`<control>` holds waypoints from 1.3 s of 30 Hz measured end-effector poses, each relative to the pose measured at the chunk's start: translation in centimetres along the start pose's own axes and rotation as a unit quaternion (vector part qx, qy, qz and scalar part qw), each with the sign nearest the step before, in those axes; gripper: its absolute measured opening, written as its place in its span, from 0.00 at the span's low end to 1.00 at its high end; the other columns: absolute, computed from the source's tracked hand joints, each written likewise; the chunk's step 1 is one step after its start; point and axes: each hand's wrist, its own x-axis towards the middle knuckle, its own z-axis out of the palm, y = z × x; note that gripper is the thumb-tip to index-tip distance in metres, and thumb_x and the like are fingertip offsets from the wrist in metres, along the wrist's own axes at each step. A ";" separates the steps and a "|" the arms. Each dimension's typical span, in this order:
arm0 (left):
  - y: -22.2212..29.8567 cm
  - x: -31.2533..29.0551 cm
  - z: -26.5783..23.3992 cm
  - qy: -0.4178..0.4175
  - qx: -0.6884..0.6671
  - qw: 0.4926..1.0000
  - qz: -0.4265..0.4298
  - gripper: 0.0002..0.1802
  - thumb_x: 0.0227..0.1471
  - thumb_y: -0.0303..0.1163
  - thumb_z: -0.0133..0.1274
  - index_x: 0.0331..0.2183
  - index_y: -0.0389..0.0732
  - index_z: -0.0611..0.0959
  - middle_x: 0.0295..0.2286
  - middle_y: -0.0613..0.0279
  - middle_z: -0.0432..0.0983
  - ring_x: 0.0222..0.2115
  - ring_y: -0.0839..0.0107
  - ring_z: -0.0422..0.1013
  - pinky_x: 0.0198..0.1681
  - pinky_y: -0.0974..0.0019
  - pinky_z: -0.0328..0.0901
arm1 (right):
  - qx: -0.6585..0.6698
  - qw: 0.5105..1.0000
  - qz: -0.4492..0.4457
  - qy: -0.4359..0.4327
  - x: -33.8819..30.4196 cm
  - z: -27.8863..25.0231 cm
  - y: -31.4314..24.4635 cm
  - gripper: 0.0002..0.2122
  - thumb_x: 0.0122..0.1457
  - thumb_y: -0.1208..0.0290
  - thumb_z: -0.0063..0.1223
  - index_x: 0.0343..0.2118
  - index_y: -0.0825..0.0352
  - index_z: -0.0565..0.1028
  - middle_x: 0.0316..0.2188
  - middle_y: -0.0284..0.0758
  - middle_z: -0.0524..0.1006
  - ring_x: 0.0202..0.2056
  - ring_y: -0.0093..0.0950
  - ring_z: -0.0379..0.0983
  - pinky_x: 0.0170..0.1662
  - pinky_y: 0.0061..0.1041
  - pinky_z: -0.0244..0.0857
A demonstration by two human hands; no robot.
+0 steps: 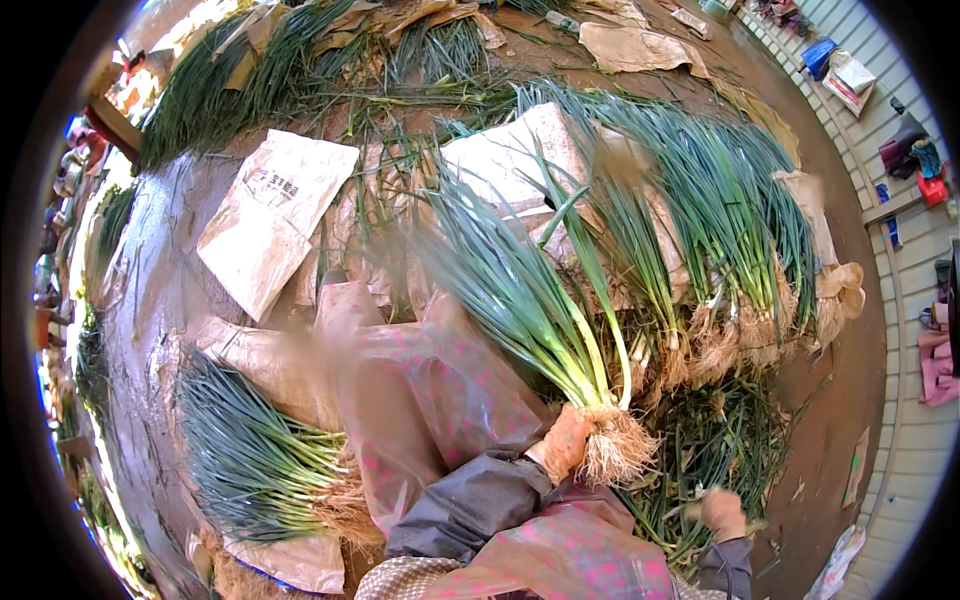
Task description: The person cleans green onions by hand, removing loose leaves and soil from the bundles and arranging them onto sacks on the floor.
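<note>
My left hand [566, 440], in an orange-tan glove, is closed around a bunch of green onions [520, 310] just above its bushy pale roots [617, 450]. Long green leaves fan out from it toward the far left, and one stalk stands slightly apart on the right. Lower right, my right hand [722, 515] is curled and somewhat blurred over a heap of stripped green leaves [715, 450]. What its fingers hold, if anything, cannot be made out. Beyond the bunch, a row of more green onions [700, 190] lies with roots toward me.
Another pile of green onions [250, 450] rests on sacking at my left. A flattened printed paper sack [275, 215] lies on the wet floor [165, 270]. More leafy heaps [240, 90] are at the far left. A pale ribbed wall [905, 400] with hanging items runs along the right.
</note>
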 end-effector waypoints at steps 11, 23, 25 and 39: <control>-0.1 0.9 1.2 0.114 -0.248 0.937 -0.220 0.11 0.43 0.19 0.57 0.34 0.29 0.78 0.25 0.56 0.75 0.21 0.65 0.73 0.23 0.63 0.70 | 0.225 0.936 -0.270 0.028 23.6 -28.9 -26.9 0.29 0.51 0.49 0.57 0.48 0.71 0.74 0.42 0.45 0.77 0.43 0.37 0.75 0.46 0.32 0.66; -4.9 0.9 -3.0 0.033 0.060 0.998 -0.008 0.13 0.30 0.21 0.59 0.27 0.42 0.81 0.20 0.62 0.74 0.21 0.64 0.72 0.25 0.67 0.65 | 0.932 0.326 -0.141 -0.073 26.1 -22.7 -30.7 0.09 0.63 0.71 0.44 0.32 0.69 0.75 0.24 0.27 0.74 0.18 0.10 0.62 0.18 0.12 0.55; -3.6 0.9 -2.8 0.051 -0.008 0.995 -0.081 0.09 0.34 0.21 0.57 0.26 0.39 0.80 0.20 0.62 0.73 0.21 0.68 0.71 0.24 0.68 0.64 | 0.911 0.397 -0.100 0.060 25.5 -24.7 -32.5 0.11 0.65 0.69 0.42 0.35 0.73 0.73 0.27 0.32 0.76 0.20 0.13 0.67 0.18 0.10 0.57; 2.6 0.4 -2.2 0.015 -0.263 0.953 -0.150 0.08 0.52 0.30 0.52 0.31 0.36 0.80 0.26 0.62 0.76 0.22 0.75 0.71 0.27 0.69 0.67 | 0.522 0.781 -0.142 0.312 14.7 -17.3 -9.0 0.23 0.66 0.61 0.37 0.57 0.75 0.62 0.54 0.43 0.67 0.51 0.31 0.66 0.55 0.28 0.58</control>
